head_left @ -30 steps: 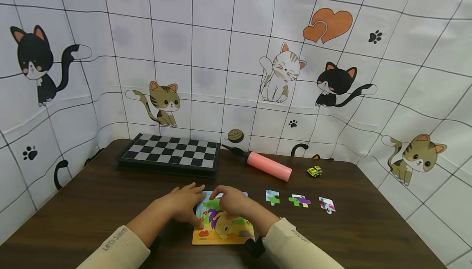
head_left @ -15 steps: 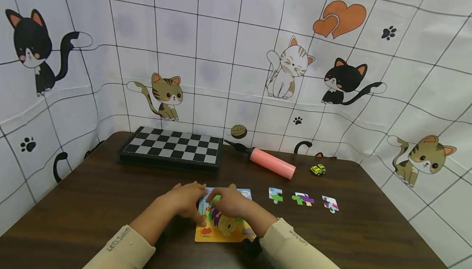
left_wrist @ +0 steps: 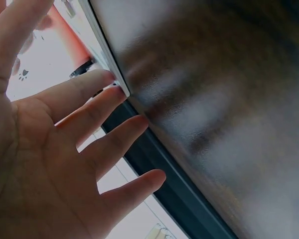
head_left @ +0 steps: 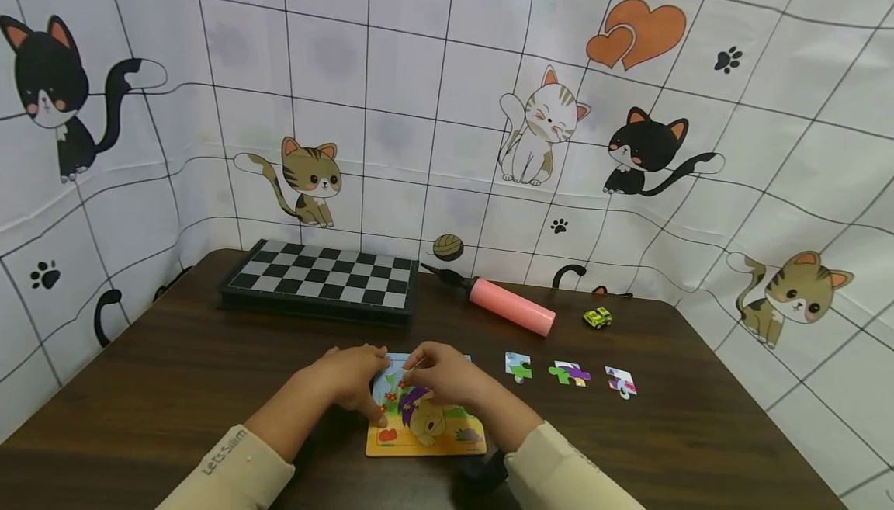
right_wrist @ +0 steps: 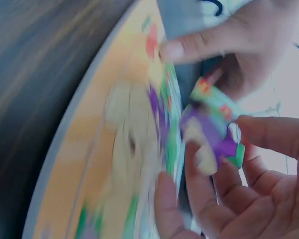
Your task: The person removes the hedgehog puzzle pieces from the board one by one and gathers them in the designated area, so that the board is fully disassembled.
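A colourful jigsaw puzzle board (head_left: pixel 398 449) with a yellow border lies flat on the dark table in the head view. My left hand (head_left: pixel 347 378) is at its left edge, fingers spread and thumb by the lower left. The left wrist view shows that palm (left_wrist: pixel 50 154) with loosely extended fingers. Above the board, my right hand (head_left: pixel 450 376) pinches a puzzle piece (right_wrist: pixel 205 122). The right wrist view shows its purple, green and cream colours, with red flowers on a pale green part. This piece is tilted and clear of the board; the wrist view is blurred.
Several loose parts lie around: a left puzzle piece (head_left: pixel 518 366), a middle one (head_left: pixel 570 373) and a right one (head_left: pixel 621 382). Behind stand a checkered game board (head_left: pixel 324 277), a pink pump (head_left: pixel 513 307) and a toy car (head_left: pixel 597 318). A cat-print sheet (head_left: pixel 398 122) hangs beyond.
My right hand has gone from an extended index finger over the board to pinching a piece between thumb and fingers. The left hand stays at the board's left edge. The head view shifted slightly.
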`<state>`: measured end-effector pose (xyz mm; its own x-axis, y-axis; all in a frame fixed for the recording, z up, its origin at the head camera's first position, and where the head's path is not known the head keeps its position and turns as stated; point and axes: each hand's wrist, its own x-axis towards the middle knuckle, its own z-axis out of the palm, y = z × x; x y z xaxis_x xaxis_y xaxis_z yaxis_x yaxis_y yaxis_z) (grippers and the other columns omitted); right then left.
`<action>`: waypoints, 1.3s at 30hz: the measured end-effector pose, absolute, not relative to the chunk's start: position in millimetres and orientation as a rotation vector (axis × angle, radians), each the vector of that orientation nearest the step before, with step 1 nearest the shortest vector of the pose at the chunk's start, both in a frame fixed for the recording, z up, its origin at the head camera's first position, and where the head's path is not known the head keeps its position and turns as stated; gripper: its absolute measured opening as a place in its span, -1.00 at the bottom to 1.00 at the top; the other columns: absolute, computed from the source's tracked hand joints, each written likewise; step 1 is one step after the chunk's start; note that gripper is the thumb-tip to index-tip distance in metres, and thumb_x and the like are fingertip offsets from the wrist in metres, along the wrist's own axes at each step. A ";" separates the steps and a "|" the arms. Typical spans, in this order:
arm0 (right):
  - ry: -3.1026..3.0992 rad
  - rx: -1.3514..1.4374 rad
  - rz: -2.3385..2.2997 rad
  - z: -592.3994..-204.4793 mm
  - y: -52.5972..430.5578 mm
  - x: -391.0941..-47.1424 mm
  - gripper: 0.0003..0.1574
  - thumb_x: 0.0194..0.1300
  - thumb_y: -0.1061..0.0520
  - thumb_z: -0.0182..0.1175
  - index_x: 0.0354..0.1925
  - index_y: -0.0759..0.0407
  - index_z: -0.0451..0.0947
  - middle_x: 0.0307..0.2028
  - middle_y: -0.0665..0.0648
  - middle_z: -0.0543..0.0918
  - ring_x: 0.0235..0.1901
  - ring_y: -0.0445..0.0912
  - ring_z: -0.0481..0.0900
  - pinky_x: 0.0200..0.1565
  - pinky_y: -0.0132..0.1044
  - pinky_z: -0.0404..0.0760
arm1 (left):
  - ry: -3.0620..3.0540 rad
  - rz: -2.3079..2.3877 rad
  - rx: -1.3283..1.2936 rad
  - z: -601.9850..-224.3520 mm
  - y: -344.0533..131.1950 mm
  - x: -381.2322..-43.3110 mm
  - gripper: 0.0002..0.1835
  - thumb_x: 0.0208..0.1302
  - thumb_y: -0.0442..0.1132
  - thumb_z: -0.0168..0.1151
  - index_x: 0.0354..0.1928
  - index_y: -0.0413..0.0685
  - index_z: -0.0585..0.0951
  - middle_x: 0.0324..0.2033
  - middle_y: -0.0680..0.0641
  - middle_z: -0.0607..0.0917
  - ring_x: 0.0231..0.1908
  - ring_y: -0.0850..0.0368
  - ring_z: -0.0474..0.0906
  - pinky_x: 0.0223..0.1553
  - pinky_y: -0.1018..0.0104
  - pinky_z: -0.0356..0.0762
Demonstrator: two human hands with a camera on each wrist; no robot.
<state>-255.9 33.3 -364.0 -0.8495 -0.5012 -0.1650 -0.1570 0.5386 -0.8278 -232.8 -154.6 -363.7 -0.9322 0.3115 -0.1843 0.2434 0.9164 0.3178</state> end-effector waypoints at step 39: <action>2.475 -0.503 -1.199 -363.9 85.7 -261.6 -0.77 0.49 0.17 0.03 0.02 0.15 0.54 -0.17 0.19 0.61 -0.25 -0.01 0.55 -0.26 -0.13 0.68 | 2.797 0.378 0.327 -362.7 -145.4 -235.2 0.07 -0.19 0.21 0.58 0.33 -0.29 0.44 0.39 -0.27 0.36 0.38 -0.34 0.21 0.25 -0.53 0.04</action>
